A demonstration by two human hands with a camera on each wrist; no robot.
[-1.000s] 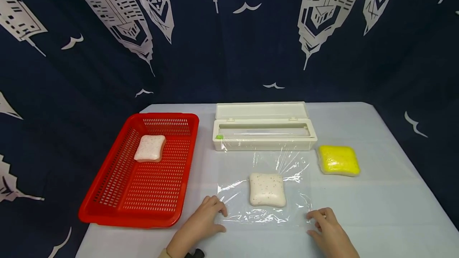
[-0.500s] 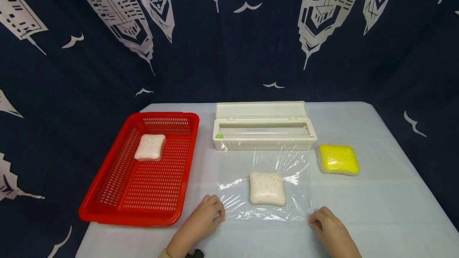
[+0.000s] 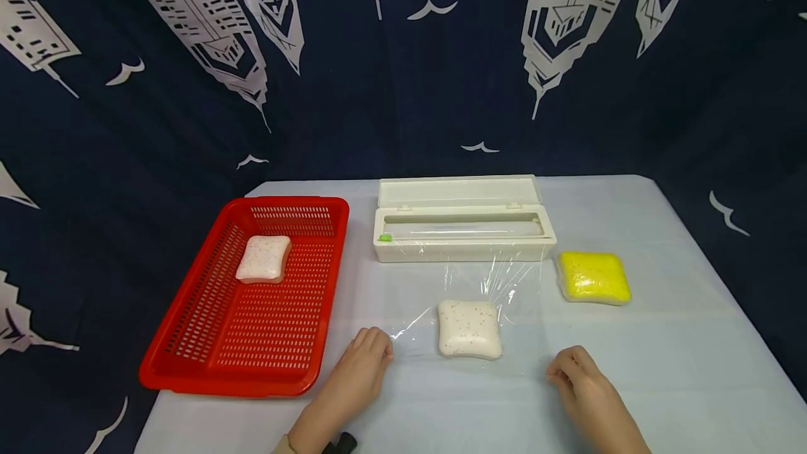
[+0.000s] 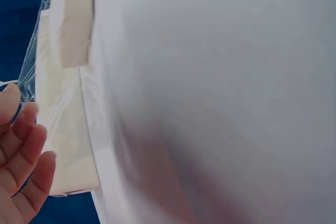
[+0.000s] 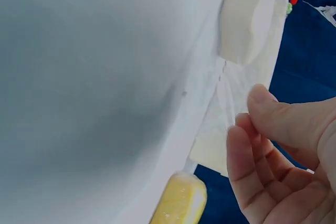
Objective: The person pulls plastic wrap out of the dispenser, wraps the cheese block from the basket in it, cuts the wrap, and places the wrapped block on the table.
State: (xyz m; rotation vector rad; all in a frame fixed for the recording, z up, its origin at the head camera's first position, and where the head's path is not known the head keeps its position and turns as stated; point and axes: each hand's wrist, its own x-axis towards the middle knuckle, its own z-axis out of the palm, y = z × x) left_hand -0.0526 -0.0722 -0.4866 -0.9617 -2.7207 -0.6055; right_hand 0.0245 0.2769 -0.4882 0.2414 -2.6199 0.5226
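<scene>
A sheet of clear cling film runs from the cream film dispenser toward the person. On the film sits a speckled cream, cushion-shaped block. The left hand pinches the film's near left corner between thumb and forefinger. In the left wrist view, the film stretches taut from the left hand's fingertips. At the near right corner, the right hand pinches the film too, thumb against forefinger, as the right wrist view shows from the side. Both hands are just in front of the block, one on each side.
A red perforated basket stands on the left, holding a similar pinkish-white block. To the right lies a yellow film-wrapped block. The dispenser's lid is raised. A dark patterned curtain hangs behind the white table.
Both hands have closed their fingertips on the film's near corners. The left hand has since moved slightly away from the person, and the right slightly up; the film's near-edge creases have smoothed out.
</scene>
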